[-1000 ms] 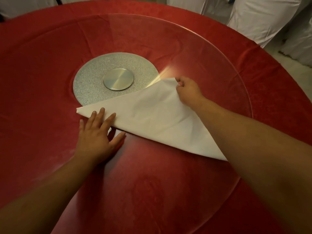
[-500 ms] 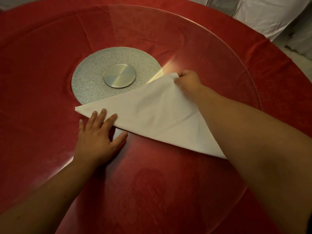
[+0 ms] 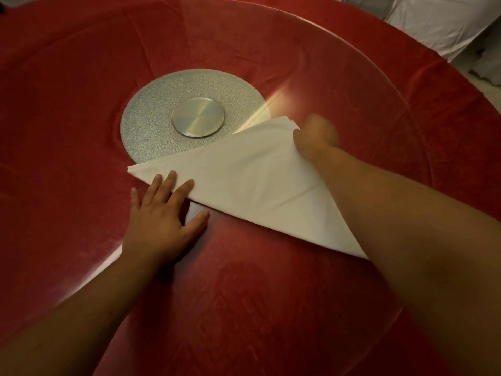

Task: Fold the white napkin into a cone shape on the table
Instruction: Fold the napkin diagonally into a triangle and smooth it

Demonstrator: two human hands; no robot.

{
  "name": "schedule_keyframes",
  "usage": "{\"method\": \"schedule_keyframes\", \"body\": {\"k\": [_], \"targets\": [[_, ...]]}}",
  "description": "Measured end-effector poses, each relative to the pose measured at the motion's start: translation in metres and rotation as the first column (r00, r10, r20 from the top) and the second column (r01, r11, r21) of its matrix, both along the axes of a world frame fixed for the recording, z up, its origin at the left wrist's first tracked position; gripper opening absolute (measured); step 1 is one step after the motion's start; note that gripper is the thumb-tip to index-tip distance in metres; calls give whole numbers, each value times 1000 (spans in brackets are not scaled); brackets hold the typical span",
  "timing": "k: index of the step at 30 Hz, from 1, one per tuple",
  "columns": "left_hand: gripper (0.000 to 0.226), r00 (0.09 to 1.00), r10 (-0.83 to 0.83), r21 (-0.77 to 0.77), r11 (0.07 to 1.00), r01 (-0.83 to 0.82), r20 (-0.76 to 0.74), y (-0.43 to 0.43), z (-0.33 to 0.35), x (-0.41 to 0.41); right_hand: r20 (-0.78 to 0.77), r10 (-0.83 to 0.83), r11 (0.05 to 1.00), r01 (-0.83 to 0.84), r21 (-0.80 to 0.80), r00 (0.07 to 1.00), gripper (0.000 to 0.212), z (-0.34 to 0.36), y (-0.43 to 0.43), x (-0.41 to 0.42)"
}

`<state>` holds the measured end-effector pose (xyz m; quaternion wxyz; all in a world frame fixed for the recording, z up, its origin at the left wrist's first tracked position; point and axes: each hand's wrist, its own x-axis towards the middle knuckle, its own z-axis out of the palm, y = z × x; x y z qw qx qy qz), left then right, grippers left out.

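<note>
Napkin (image 3: 244, 180) is lying triangular, unchanged from a second ago. Left hand (image 3: 160, 213) is pressing flat at eight o'clock; right hand (image 3: 315, 137) is pinching the two-o'clock apex, so rolling hasn't begun.

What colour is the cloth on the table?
Red tablecloth, seen in the head view.

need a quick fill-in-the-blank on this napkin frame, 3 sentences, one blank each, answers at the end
1. The white napkin is folded into a ____ shape.
2. The left hand lies flat with its fingertips on the napkin's ____ corner.
3. The right hand holds the napkin's far corner, beside the ____ disc at the centre of the glass turntable.

Answers: triangle; left; metal
</note>
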<state>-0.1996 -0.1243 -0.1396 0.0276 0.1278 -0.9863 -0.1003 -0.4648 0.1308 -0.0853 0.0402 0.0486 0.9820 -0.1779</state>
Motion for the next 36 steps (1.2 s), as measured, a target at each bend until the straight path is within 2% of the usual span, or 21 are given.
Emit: {"method": "schedule_keyframes", "body": {"k": [2, 4, 7, 9, 11, 14, 19, 21, 23, 26, 29, 32, 36], "targets": [[83, 1000, 0, -5, 1000, 0, -5, -1, -1, 0, -148, 47, 997, -38, 67, 988, 33, -1, 7, 18], [83, 1000, -3, -12, 1000, 3, -1, -2, -2, 1, -289, 182, 979, -145, 144, 940, 38, -7, 11, 50], [81, 1000, -4, -16, 1000, 4, 15, -2, -1, 2, -320, 419, 906, -415, 84, 850, 49, -18, -10, 115], [74, 1000, -3, -15, 1000, 3, 6, -2, 0, 3, -347, 558, 812, -583, 38, 754, 47, -22, -39, 157], [68, 1000, 6, 11, 1000, -6, -24, -1, 3, 3, -328, 652, 741, -666, 85, 684, 42, -23, -66, 192], [60, 997, 27, 68, 997, -23, -70, -1, 7, 4, -244, 669, 742, -651, 161, 702, 30, -24, -75, 218], [46, 993, 23, 95, 995, -12, -116, 0, 15, 3, -199, 627, 774, -573, 268, 753, 25, -18, -33, 215], [41, 987, -38, 12, 999, 40, -154, -5, 20, 0, -169, 615, 775, -550, 310, 771, 24, -12, -13, 210], [37, 970, -169, -146, 979, 145, -172, -13, 26, -4, -147, 601, 775, -526, 350, 786, 22, -7, 6, 208], [17, 947, -299, -302, 920, 252, -122, -24, 35, -12, -133, 574, 780, -491, 388, 808, 21, -2, 29, 209], [6, 930, -364, -364, 874, 323, -48, -25, 45, -6, -112, 547, 787, -463, 408, 830, 22, -1, 50, 214], [19, 913, -407, -346, 857, 381, -3, -15, 53, 25, -96, 542, 778, -455, 434, 835, 24, -2, 74, 224], [24, 912, -407, -262, 875, 408, 61, 1, 54, 90, -117, 552, 765, -446, 464, 826, 24, -3, 110, 236]]}}
